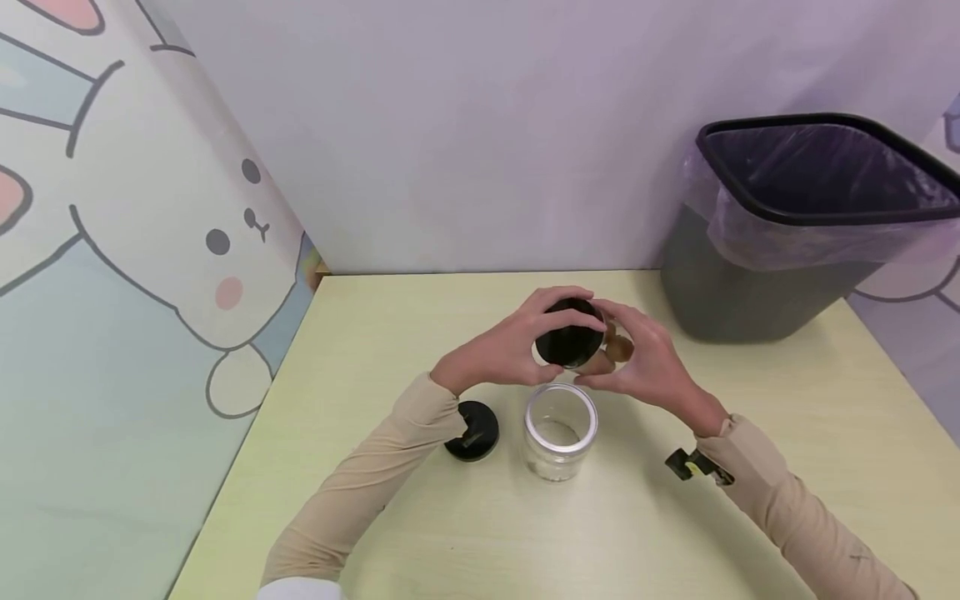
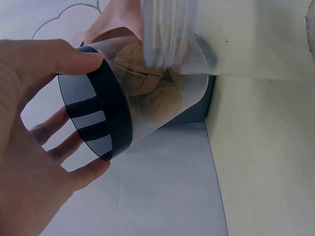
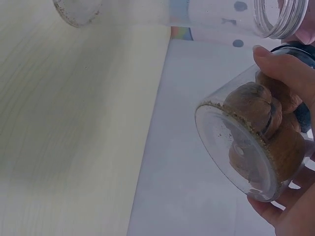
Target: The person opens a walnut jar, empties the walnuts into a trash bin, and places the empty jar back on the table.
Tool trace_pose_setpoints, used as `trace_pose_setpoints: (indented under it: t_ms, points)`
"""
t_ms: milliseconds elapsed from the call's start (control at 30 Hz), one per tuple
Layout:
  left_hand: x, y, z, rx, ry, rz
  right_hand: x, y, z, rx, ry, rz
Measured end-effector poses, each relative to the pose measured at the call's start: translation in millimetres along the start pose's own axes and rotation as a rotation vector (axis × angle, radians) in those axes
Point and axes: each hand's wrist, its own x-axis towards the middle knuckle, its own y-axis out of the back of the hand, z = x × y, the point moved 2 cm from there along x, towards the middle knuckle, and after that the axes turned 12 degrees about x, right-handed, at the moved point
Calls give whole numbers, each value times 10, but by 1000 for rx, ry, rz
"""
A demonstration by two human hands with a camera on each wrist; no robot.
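Note:
My left hand [image 1: 510, 346] grips the black lid [image 1: 567, 347] of a clear jar [image 3: 221, 142], its fingers and thumb spread around the rim. The jar's body is held by my right hand [image 1: 648, 358]. Several brown walnuts [image 3: 248, 105] lie inside, seen through the wall. The jar is tilted, raised above the table, with the lid still on it and turned toward the left hand. Just in front of the hands, a second clear jar [image 1: 553, 467] stands upright without a lid, and nothing shows inside it. Another black lid [image 1: 482, 427] lies beside it, partly behind the left sleeve.
A grey bin [image 1: 738, 287] with a black rim and a purple liner stands at the table's back right. The pale wooden table [image 1: 600, 533] meets a plain wall [image 1: 480, 167] behind. A printed rabbit wall [image 1: 165, 200] borders it on the left.

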Motion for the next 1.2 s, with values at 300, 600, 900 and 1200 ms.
trace_pose_setpoints:
  t_ms: [300, 600, 900, 1200]
  points:
    - [1, 2, 10, 47, 169, 15, -24, 8, -21, 15, 5, -4]
    - [-3, -1, 27, 76, 383, 42, -46, 2, -42, 0, -5, 3]
    - [-47, 67, 17, 29, 225, 47, -34, 8, -71, 6, -4, 6]
    - [-66, 99, 60, 47, -18, -11, -9, 4, -77, 9, -1, 10]
